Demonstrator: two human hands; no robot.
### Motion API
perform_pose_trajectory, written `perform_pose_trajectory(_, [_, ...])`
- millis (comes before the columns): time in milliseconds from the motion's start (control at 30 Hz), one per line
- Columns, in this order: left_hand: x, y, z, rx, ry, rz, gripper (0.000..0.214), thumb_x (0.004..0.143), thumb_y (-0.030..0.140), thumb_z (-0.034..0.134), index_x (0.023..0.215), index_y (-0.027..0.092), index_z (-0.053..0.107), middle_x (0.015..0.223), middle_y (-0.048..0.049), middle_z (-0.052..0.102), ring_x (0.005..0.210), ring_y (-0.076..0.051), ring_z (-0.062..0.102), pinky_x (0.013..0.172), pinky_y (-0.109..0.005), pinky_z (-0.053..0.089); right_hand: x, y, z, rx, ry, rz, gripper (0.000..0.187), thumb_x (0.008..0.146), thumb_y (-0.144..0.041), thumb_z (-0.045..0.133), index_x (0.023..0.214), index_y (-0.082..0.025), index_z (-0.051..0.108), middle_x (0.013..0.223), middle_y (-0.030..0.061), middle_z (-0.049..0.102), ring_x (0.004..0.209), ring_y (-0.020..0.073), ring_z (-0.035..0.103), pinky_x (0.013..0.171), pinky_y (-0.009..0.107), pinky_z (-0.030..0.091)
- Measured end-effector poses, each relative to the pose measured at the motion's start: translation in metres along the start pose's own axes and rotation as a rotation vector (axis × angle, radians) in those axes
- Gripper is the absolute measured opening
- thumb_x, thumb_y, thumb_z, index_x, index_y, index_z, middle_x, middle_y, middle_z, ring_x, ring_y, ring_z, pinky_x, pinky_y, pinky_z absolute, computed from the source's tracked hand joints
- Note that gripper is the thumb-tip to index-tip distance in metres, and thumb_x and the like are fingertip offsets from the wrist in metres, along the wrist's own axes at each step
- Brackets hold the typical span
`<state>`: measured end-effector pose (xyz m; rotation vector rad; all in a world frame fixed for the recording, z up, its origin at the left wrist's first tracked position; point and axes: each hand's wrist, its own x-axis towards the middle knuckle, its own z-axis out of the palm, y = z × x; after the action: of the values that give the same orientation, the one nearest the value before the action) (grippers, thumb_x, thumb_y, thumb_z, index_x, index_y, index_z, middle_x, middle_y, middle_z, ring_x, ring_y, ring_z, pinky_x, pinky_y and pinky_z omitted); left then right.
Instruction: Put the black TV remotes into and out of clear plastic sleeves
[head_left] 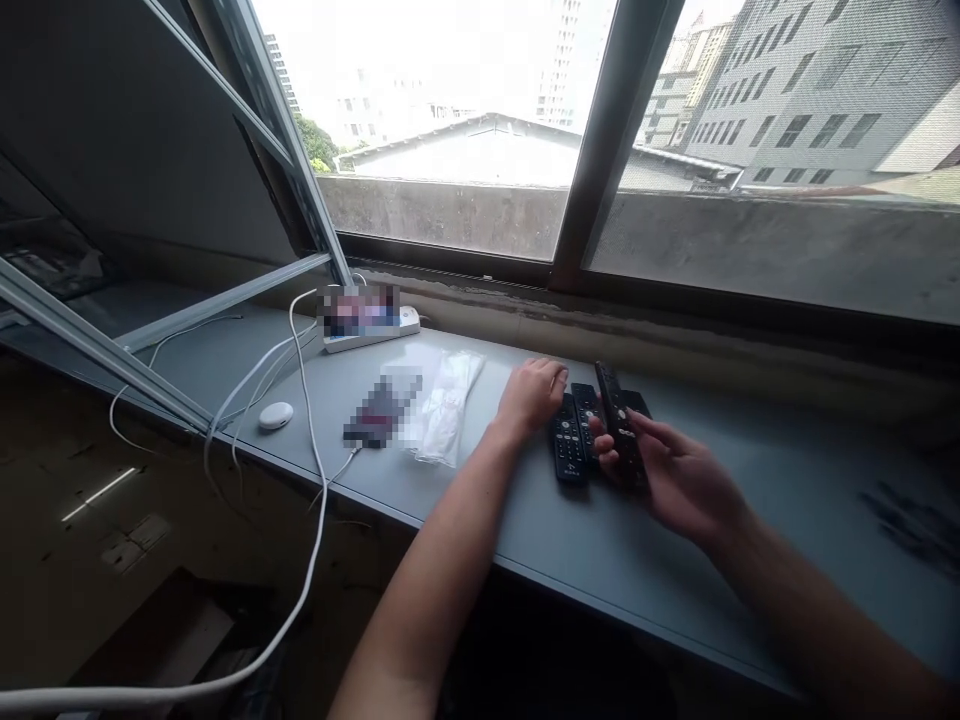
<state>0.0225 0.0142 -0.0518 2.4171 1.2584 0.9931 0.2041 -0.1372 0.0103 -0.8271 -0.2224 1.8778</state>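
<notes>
In my right hand point(686, 470) is a black remote control point(616, 405), tilted upright with its button side partly facing left. My thumb lies along its edge and the fingers wrap round its lower part. Just left of it, my left hand point(532, 395) rests above the table with its fingers curled closed; whatever they may hold is hidden. Side by side on the table lie another black remote point(568, 445), nearest the left hand, and a second one point(583, 405) beside it. A further dark remote-like piece point(637, 403) shows partly behind my right hand.
Clear plastic bags point(446, 410) and a blurred-out device point(382, 408) on a cable lie left on the grey tabletop point(517, 530). Further left are a round white puck point(276, 416), a power strip point(371, 335), loose white cables and a metal frame point(225, 295). Dark items point(911, 525) lie far right.
</notes>
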Motion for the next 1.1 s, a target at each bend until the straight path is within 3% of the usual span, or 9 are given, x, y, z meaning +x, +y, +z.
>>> perform_pose_trajectory(133, [-0.001, -0.003, 0.000, -0.005, -0.017, -0.018, 0.032, 0.118, 0.030, 0.051, 0.123, 0.020, 0.081, 0.129, -0.0094, 0.084, 0.124, -0.028, 0.073, 0.115, -0.042, 0.054, 0.000, 0.001, -0.003, -0.035, -0.014, -0.030, 0.034, 0.115, -0.026, 0.053, 0.143, -0.023, 0.072, 0.113, 0.0114, 0.077, 0.077, 0.0185, 0.071, 0.071, 0.033, 0.069])
perform_pose_trajectory(333, [-0.003, -0.009, -0.004, 0.003, 0.001, -0.013, 0.032, 0.117, 0.028, 0.050, 0.120, 0.020, 0.081, 0.126, -0.0109, 0.083, 0.121, -0.027, 0.073, 0.114, -0.041, 0.054, -0.003, 0.003, 0.001, -0.077, -0.107, -0.077, 0.033, 0.112, -0.032, 0.058, 0.140, -0.028, 0.076, 0.103, 0.0082, 0.077, 0.076, 0.0193, 0.070, 0.072, 0.035, 0.068])
perform_pose_trajectory(600, [-0.006, -0.015, -0.008, -0.003, 0.016, -0.039, 0.031, 0.116, 0.028, 0.051, 0.111, 0.021, 0.081, 0.121, -0.0105, 0.084, 0.119, -0.027, 0.074, 0.111, -0.039, 0.055, -0.013, 0.005, 0.011, -0.112, -0.101, -0.085, 0.033, 0.111, -0.032, 0.057, 0.136, -0.024, 0.077, 0.109, 0.0128, 0.080, 0.086, 0.0253, 0.075, 0.078, 0.044, 0.072])
perform_pose_trajectory(767, [-0.008, -0.017, -0.009, -0.003, 0.027, -0.046, 0.031, 0.115, 0.029, 0.052, 0.110, 0.021, 0.081, 0.120, -0.0106, 0.083, 0.119, -0.026, 0.074, 0.110, -0.039, 0.056, -0.015, 0.008, 0.014, 0.018, -0.129, -0.061, 0.045, 0.116, -0.032, 0.052, 0.154, -0.012, 0.064, 0.095, 0.0094, 0.069, 0.073, 0.0187, 0.068, 0.070, 0.033, 0.071])
perform_pose_trajectory(900, [-0.008, -0.017, -0.009, -0.002, 0.016, -0.065, 0.031, 0.116, 0.030, 0.052, 0.112, 0.021, 0.081, 0.120, -0.0106, 0.084, 0.120, -0.027, 0.075, 0.110, -0.039, 0.056, -0.013, 0.007, 0.013, 0.082, -0.106, -0.038, 0.038, 0.118, -0.026, 0.050, 0.152, -0.014, 0.061, 0.089, 0.0038, 0.062, 0.065, 0.0149, 0.064, 0.061, 0.026, 0.068])
perform_pose_trajectory(1000, [-0.008, -0.018, -0.008, 0.001, 0.006, -0.069, 0.031, 0.115, 0.029, 0.052, 0.112, 0.021, 0.081, 0.120, -0.0110, 0.084, 0.120, -0.027, 0.075, 0.110, -0.038, 0.056, -0.011, 0.005, 0.010, 0.059, -0.084, -0.044, 0.034, 0.119, -0.026, 0.049, 0.149, -0.016, 0.062, 0.093, 0.0056, 0.068, 0.067, 0.0148, 0.070, 0.060, 0.024, 0.069])
perform_pose_trajectory(1100, [-0.008, -0.019, -0.007, -0.006, 0.012, -0.061, 0.031, 0.115, 0.030, 0.052, 0.112, 0.021, 0.081, 0.121, -0.0112, 0.084, 0.120, -0.027, 0.075, 0.110, -0.038, 0.057, -0.009, 0.002, 0.007, 0.008, -0.105, -0.006, 0.038, 0.121, -0.030, 0.043, 0.152, -0.016, 0.062, 0.107, 0.0115, 0.078, 0.080, 0.0197, 0.080, 0.072, 0.032, 0.075])
